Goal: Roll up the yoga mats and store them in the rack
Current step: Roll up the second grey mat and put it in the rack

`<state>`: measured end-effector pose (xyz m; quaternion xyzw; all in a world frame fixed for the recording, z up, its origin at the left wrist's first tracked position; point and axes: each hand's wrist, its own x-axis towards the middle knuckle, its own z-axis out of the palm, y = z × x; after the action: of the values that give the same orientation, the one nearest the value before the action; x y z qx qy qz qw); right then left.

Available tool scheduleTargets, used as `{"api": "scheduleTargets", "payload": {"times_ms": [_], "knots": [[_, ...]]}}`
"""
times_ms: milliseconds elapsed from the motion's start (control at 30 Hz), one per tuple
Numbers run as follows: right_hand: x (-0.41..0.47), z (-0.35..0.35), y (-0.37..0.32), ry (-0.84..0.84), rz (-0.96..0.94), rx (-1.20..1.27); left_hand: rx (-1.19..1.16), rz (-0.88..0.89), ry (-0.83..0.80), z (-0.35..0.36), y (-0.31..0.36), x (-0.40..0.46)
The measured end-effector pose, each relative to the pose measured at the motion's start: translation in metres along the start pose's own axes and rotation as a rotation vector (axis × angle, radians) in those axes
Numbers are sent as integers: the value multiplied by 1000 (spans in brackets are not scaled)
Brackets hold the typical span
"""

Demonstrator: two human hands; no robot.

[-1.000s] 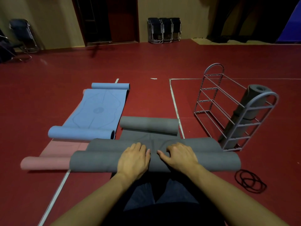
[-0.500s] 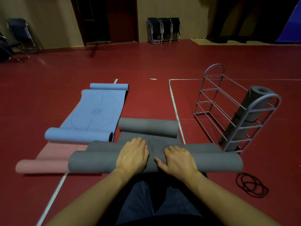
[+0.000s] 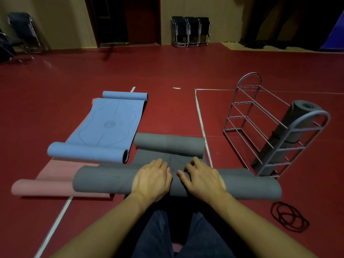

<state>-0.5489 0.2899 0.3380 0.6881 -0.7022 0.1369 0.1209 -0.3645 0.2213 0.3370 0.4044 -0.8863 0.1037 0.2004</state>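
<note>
Both hands are pressing on the grey roll point(image 3: 104, 180), left hand point(image 3: 151, 180) flat, right hand point(image 3: 203, 178) with fingers slightly curled over its top. The roll is lying crosswise just beyond the knees, its unrolled stretch running away toward the far grey curl point(image 3: 168, 144); the rack point(image 3: 275, 131) is standing right of the roll.

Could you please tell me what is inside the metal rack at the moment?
One rolled grey yoga mat stands tilted inside the metal rack at its nearer end. The other sections look empty. The mat's lower end is partly hidden by the rack's bars.
</note>
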Motion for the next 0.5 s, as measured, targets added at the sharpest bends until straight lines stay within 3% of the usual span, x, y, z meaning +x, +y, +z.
{"api": "scheduleTargets", "payload": {"times_ms": [167,300,500], "knots": [[-16,13,-7,102,19,-95,-13,-62,-235,-10,0,17],[-7,11,-4,103,-11,-154,-69,-105,-298,-9,-4,33],[17,8,11,23,-53,-139,-86,-70,-66,-4,-2,24]]}}
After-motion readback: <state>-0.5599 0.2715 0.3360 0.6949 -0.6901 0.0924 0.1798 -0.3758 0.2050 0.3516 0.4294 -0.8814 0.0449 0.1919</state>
